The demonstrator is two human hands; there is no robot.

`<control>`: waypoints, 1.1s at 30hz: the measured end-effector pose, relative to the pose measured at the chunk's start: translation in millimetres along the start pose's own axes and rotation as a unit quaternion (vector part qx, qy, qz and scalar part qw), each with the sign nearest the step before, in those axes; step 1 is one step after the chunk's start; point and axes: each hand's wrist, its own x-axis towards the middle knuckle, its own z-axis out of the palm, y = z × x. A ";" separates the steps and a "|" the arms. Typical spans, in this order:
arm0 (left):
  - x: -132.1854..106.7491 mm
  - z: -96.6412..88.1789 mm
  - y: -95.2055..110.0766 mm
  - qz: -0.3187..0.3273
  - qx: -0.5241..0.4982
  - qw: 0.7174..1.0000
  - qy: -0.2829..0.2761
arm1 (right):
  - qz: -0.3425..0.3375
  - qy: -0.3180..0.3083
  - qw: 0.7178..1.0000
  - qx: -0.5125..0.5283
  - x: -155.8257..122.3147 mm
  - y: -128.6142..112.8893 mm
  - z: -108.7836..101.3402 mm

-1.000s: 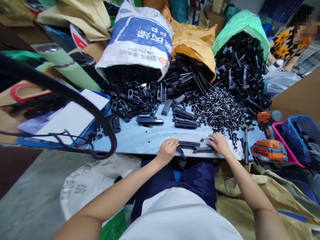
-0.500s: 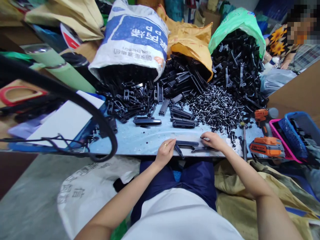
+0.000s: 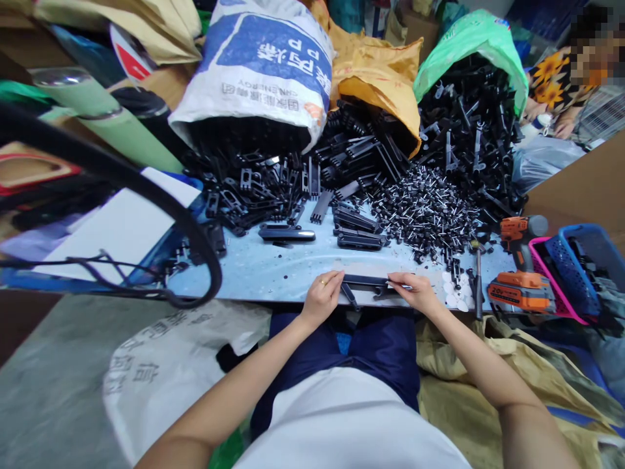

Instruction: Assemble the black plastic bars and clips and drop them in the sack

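My left hand [image 3: 322, 296], with a ring on one finger, rests at the near edge of the pale blue table [image 3: 273, 267] and pinches the left end of a long black plastic bar [image 3: 364, 280]. At the bar's right end my right hand [image 3: 413, 290] holds a small rivet-like pin between thumb and forefinger. A second black piece [image 3: 349, 294] angles down from under the bar by my left fingers. Loose black pins with silver stems [image 3: 422, 212] lie heaped just beyond my right hand.
Three open sacks, white-blue [image 3: 263, 71], yellow [image 3: 375, 78] and green [image 3: 471, 45], spill black plastic parts across the table's far side. An orange cordless drill [image 3: 520, 273] and pink and blue baskets [image 3: 573, 267] lie right. A thick black hose [image 3: 146, 195] curves at left. Another person [image 3: 561, 85] sits far right.
My right hand drew back from the pin heap leftward to the bar's right end, now pinching a pin. My left hand stayed on the bar's left end.
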 end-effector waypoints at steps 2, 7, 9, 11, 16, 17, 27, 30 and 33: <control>1.0 -0.9 1.8 -0.005 0.036 0.999 -0.009 | 0.001 -0.002 1.000 -0.032 -1.0 1.5 1.2; 7.2 1.5 13.4 0.044 0.072 0.994 -0.070 | -0.059 -0.014 0.993 -0.096 -5.0 4.7 5.4; 13.5 5.7 21.2 0.079 0.054 0.986 -0.137 | -0.094 -0.021 0.987 -0.125 -8.0 4.9 5.9; 22.2 11.6 29.6 0.087 0.041 0.971 -0.217 | -0.119 -0.011 0.980 -0.161 -12.5 5.9 7.0; 43.6 24.3 43.0 0.023 0.033 0.916 -0.400 | -0.153 0.007 0.960 -0.236 -22.3 16.2 10.3; 45.9 24.7 43.6 0.021 0.031 0.907 -0.420 | -0.159 -0.003 0.957 -0.242 -21.9 19.2 9.5; 33.3 10.1 33.8 0.152 0.105 0.912 -0.367 | -0.222 0.002 0.898 -0.381 -1.9 32.1 -15.5; 34.9 4.7 29.8 0.192 0.079 0.941 -0.268 | -0.207 0.036 0.902 -0.377 3.2 18.7 -19.4; 41.0 -2.8 28.2 0.183 0.033 0.972 -0.144 | -0.223 0.040 0.924 -0.309 8.0 -4.7 -24.5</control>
